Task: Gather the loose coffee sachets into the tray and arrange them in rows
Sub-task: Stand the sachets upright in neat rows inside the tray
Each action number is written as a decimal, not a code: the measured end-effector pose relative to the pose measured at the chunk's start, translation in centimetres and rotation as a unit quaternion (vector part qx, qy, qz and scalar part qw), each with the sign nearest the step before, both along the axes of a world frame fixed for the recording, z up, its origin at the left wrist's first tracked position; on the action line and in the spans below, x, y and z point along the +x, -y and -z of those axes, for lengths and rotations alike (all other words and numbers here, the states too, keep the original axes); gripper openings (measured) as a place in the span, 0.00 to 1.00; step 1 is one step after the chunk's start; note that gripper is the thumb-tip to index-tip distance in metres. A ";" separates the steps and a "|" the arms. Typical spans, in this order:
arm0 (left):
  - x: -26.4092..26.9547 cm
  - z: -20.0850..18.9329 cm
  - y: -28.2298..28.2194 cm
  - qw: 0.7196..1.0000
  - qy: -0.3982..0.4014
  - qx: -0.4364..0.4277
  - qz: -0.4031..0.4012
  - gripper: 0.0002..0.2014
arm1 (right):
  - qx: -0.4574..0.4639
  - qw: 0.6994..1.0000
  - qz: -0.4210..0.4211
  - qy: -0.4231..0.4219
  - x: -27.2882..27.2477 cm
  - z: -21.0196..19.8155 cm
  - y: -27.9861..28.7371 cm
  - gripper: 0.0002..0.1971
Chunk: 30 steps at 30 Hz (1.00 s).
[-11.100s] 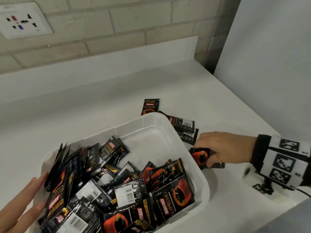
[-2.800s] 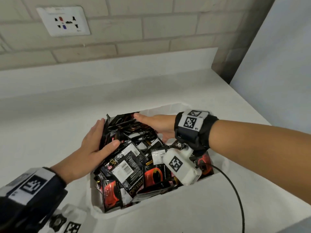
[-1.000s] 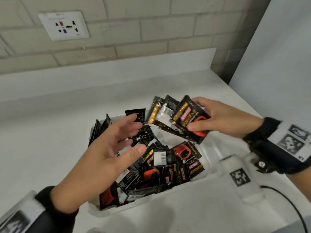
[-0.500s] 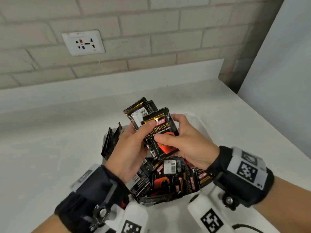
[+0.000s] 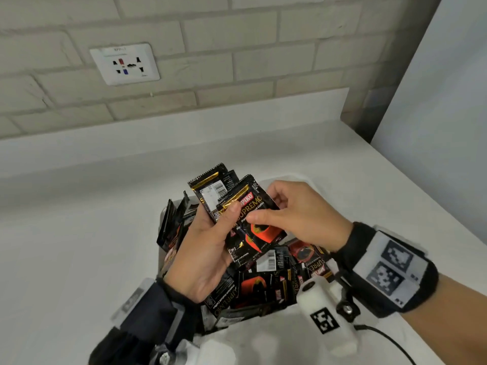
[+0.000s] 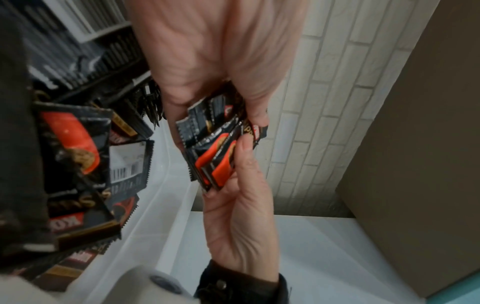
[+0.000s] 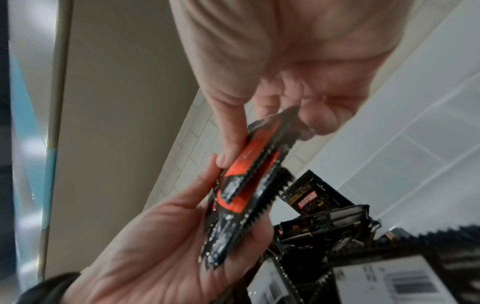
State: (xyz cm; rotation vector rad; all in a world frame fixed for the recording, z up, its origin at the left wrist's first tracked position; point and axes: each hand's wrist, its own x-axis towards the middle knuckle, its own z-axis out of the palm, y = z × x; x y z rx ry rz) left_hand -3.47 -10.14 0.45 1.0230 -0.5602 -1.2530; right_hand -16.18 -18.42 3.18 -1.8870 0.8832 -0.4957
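Note:
Above the white tray [image 6: 161, 197] my left hand [image 5: 224, 219] holds a small bunch of black and orange coffee sachets [image 5: 250, 227], thumb across the front. My right hand [image 5: 263, 209] pinches the front sachet of that bunch between thumb and fingers. The wrist views show the same bunch of sachets [image 6: 218, 162] [image 7: 246, 185] edge-on between both hands. Below lie several loose sachets [image 5: 263, 285] in a jumble in the tray. A few sachets stand on edge [image 5: 171, 227] along its left side. My arms hide most of the tray.
The tray sits on a white counter [image 5: 79, 246] against a brick wall with a socket plate [image 5: 124, 64]. A grey panel [image 5: 434, 101] closes off the right side. A black cable [image 5: 382, 335] trails from my right wrist over the counter.
One second ago only my right hand held the bunch, with my left hand open beside it. My left hand has since closed on the bunch. In the last half second little has moved.

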 end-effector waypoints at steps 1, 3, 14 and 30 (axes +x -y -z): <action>0.0 0.2 -0.1 1.000 0.012 -0.002 0.003 0.19 | 0.009 1.000 -0.004 -0.001 -0.1 0.1 0.1 0.09; 0.0 0.4 -0.2 0.998 0.055 -0.009 0.001 0.19 | 0.008 1.000 -0.019 -0.018 -0.3 0.0 0.3 0.17; 0.2 0.5 0.1 0.973 0.228 -0.039 -0.016 0.20 | 0.005 0.995 -0.091 -0.046 -0.2 -2.9 3.5 0.09; 3.2 -0.4 -1.4 0.969 0.234 -0.031 -0.077 0.12 | -0.114 0.972 0.006 -0.207 -0.5 0.8 13.2 0.06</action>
